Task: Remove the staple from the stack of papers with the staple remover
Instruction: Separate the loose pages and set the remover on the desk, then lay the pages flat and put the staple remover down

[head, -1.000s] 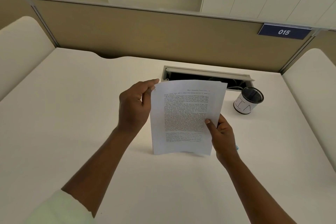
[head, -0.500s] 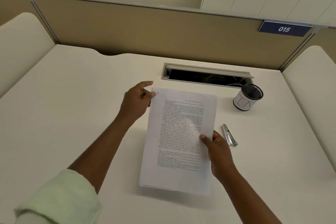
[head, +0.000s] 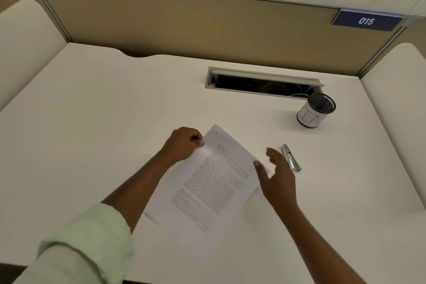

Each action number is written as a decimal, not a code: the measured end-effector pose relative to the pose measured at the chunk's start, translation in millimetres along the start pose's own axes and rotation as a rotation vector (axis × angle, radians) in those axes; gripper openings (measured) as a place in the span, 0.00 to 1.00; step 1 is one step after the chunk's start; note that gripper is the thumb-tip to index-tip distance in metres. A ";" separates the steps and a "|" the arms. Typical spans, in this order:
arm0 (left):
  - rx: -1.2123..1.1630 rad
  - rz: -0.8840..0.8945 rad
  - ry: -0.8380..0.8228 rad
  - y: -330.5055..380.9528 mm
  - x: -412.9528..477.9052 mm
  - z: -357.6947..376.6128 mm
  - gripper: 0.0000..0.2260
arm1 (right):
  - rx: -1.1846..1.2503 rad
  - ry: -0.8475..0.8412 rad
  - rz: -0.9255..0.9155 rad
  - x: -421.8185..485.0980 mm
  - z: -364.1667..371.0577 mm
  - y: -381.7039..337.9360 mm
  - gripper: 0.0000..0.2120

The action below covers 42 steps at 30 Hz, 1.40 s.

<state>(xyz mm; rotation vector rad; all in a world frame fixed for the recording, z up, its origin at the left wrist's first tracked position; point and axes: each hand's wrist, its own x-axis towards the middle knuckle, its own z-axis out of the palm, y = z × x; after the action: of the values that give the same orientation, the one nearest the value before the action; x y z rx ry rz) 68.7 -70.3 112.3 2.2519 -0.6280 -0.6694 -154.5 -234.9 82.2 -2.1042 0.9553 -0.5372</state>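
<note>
Leftmost, a pale green sleeve (head: 87, 242) is rolled up on the forearm that leads to the left hand (head: 184, 143). Its fingers are curled and pinch the left edge of the stack of papers (head: 212, 182), just below the stack's far corner. The stack lies on the white counter (head: 103, 110), turned so that this corner points away from the person, and a small dark mark there, probably the staple (head: 217, 132), is too small to make out. Beyond the papers a long cable slot (head: 262, 83) is sunk into the counter with its lid raised, and pale coiled cables lie in its dark inside. At the right edge of the papers the right hand (head: 276, 177) is spread with straight fingers and holds nothing. Its thumb lies over the paper's edge, but I cannot tell whether it touches. Just right of that hand the staple remover (head: 291, 157) lies flat on the counter, apart from the papers. Farther right and beyond stands a black mesh cup (head: 315, 110) wrapped in white paper, with only dark mesh showing inside.
</note>
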 end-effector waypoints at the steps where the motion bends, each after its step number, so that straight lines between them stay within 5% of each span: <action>1: 0.061 0.027 -0.061 3.3 0.6 0.6 0.05 | -0.001 -0.043 -0.030 6.0 -0.1 -3.3 0.24; 5: 0.248 0.124 -0.242 19.7 4.0 11.4 0.05 | -0.009 -0.199 -0.106 28.6 9.3 -18.4 0.22; 11: 0.306 0.191 -0.319 33.2 5.1 32.4 0.03 | -0.095 -0.333 0.047 40.3 21.3 -20.9 0.16; 24: 0.104 0.105 -0.215 24.1 0.6 62.2 0.03 | 0.282 -0.236 0.412 23.9 20.1 6.4 0.10; 30: 0.142 0.068 -0.218 21.0 2.4 80.1 0.03 | 0.104 -0.219 0.303 21.6 12.8 21.5 0.09; 34: 0.162 0.058 -0.215 15.9 4.1 82.0 0.04 | -0.083 0.034 0.237 29.4 -8.9 31.8 0.06; 39: 0.186 0.045 -0.233 10.6 6.6 82.8 0.04 | -0.522 0.109 0.228 38.8 -23.7 57.3 0.34; 42: 0.186 0.043 -0.242 8.0 7.8 83.2 0.04 | -0.631 0.035 0.263 41.5 -22.9 68.7 0.36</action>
<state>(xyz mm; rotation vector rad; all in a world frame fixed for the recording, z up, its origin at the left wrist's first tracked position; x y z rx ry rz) 21.3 -119.9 63.9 2.3378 -0.8864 -0.9024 -173.8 -307.7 46.2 -2.4514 1.5462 -0.1398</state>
